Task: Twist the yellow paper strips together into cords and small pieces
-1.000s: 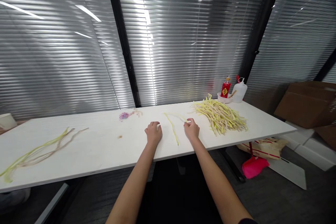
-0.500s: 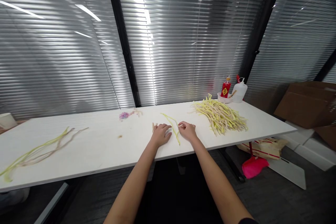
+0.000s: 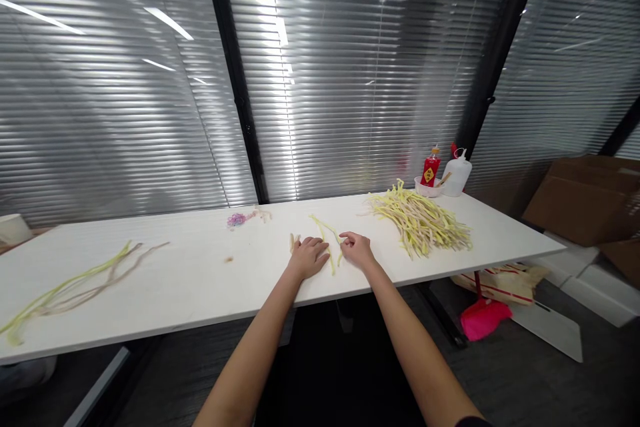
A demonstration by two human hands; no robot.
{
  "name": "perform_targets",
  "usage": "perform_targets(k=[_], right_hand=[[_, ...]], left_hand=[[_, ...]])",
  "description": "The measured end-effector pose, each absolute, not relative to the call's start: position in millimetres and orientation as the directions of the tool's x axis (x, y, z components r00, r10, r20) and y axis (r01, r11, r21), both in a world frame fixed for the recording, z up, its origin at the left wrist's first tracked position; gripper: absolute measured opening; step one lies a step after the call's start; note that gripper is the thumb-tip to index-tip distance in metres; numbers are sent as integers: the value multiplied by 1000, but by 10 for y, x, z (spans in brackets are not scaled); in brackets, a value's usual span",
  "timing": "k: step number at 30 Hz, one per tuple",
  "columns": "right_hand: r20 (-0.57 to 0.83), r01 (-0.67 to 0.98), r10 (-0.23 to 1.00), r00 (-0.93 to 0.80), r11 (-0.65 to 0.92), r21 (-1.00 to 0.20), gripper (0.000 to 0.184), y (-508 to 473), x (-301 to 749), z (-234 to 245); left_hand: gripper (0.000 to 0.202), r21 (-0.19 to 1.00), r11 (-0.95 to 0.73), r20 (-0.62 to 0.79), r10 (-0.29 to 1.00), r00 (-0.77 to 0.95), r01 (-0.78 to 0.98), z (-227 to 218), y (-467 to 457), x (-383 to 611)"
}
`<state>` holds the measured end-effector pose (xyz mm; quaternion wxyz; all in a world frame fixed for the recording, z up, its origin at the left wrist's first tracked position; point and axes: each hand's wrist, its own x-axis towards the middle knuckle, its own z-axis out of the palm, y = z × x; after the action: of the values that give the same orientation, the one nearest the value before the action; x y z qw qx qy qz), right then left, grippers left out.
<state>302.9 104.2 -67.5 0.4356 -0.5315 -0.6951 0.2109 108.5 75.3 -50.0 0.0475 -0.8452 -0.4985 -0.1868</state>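
My left hand [image 3: 309, 256] lies flat on the white table [image 3: 200, 280], fingers stretched out beside a yellow pipe cleaner [image 3: 326, 240]. A short beige piece [image 3: 293, 241] lies just left of its fingertips. My right hand [image 3: 357, 250] rests on the table to the right of the yellow pipe cleaner, its fingers curled and pinching the strand's bent part. The two hands are close together, the strand between them.
A big heap of yellow and beige pipe cleaners [image 3: 420, 219] lies to the right. Behind it stand a red bottle [image 3: 429, 170], a white glue bottle [image 3: 457, 172] and a small bowl [image 3: 426, 188]. Long strands [image 3: 75, 283] lie far left; a purple scrap [image 3: 237, 219] at the back.
My left hand opened from a loose fist and slid right to the yellow strand. My right hand moved left. The strand has been bent and shifted between them.
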Motion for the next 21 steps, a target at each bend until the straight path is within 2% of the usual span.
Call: perform_targets(k=[5, 13, 21], right_hand=[[367, 566, 926, -92, 352, -745, 34, 1002, 3025, -634], [356, 609, 906, -229, 419, -674, 29, 931, 2988, -597], [429, 652, 837, -339, 538, -534, 22, 938, 2946, -603]], left_hand=[[40, 103, -470, 365, 838, 406, 877, -539, 779, 1072], [43, 106, -464, 337, 849, 407, 880, -538, 783, 1074], [43, 100, -485, 320, 842, 434, 869, -522, 770, 1075]])
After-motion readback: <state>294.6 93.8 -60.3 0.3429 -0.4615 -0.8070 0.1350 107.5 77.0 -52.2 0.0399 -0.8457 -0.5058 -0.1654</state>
